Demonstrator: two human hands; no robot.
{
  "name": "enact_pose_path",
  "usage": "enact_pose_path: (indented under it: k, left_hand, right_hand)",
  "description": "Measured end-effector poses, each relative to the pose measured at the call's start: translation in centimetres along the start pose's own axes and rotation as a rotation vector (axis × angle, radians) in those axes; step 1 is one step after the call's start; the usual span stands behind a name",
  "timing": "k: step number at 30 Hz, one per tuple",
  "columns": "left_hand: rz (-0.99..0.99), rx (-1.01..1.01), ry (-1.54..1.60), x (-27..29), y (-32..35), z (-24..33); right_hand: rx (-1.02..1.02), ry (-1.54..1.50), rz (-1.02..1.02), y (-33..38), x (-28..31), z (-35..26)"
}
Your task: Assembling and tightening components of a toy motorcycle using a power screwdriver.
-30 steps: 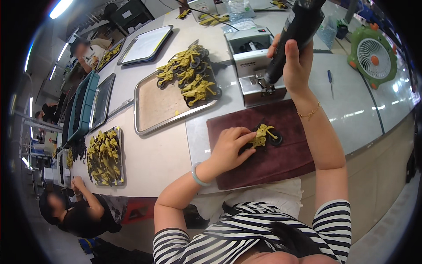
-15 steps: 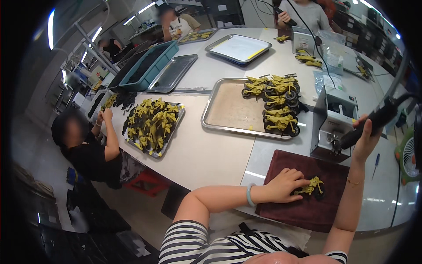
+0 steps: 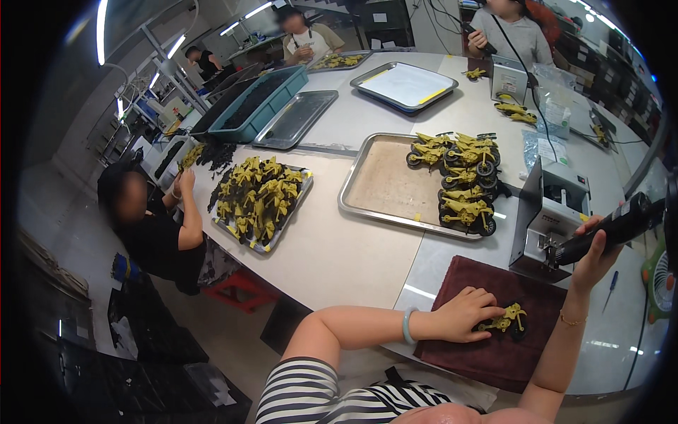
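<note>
My left hand (image 3: 464,314) rests on a small yellow toy motorcycle (image 3: 506,321) and presses it onto a dark red cloth mat (image 3: 494,353) at the table's near edge. My right hand (image 3: 595,253) is raised to the right and grips a black electric screwdriver (image 3: 613,227), its tip pointing left toward a small grey metal box machine (image 3: 552,215). The screwdriver is apart from the toy, above and to its right.
A steel tray (image 3: 385,185) holds finished yellow motorcycles (image 3: 462,180). Another tray (image 3: 260,199) carries yellow parts, with a seated person (image 3: 152,226) beside it. A teal bin (image 3: 258,102), empty trays and other workers lie farther back. A green fan (image 3: 662,286) stands at the right edge.
The view has swung left and down the table. My right hand with the screwdriver has dropped lower, nearer the grey machine. My left hand stays on the toy.
</note>
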State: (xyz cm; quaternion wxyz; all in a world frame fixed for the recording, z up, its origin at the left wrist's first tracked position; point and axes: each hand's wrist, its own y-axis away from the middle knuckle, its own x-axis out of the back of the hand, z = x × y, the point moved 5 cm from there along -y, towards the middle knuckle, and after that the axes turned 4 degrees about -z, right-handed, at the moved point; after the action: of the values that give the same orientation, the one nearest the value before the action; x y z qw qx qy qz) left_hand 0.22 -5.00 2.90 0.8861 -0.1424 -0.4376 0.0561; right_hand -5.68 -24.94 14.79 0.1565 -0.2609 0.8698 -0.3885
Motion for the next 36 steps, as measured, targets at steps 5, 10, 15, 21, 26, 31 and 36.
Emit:
enact_pose_path:
  k: [5, 10, 15, 21, 26, 31, 36]
  left_hand:
    - [0.002, 0.001, 0.000, 0.0, 0.0, -0.3]
    - [-0.001, 0.007, 0.007, 0.4, -0.1, -0.5]
    - [0.008, 0.004, -0.018, 0.5, 0.1, -0.2]
    - [0.005, 0.000, 0.023, -0.1, -0.1, -0.4]
    - [-0.003, -0.036, 0.004, 0.4, -0.2, 1.0]
    - [0.033, 0.059, 0.070, -0.2, 0.2, -1.1]
    - [0.071, 0.047, 0.078, 0.8, -1.0, -0.9]
  right_hand:
    - [-0.066, -0.033, 0.047, -0.2, 0.8, 0.9]
    - [-0.060, -0.051, 0.029, -0.4, 0.1, 0.9]
    - [-0.029, -0.055, 0.019, -0.2, 0.1, 0.6]
    - [-0.040, -0.038, 0.022, 0.1, 0.8, 1.3]
    - [-0.028, 0.105, -0.067, 0.1, 0.6, -1.3]
    - [0.050, -0.092, -0.022, 0.4, -0.8, 0.8]
    - [-0.033, -0.082, -0.029, -0.2, -0.3, -0.1]
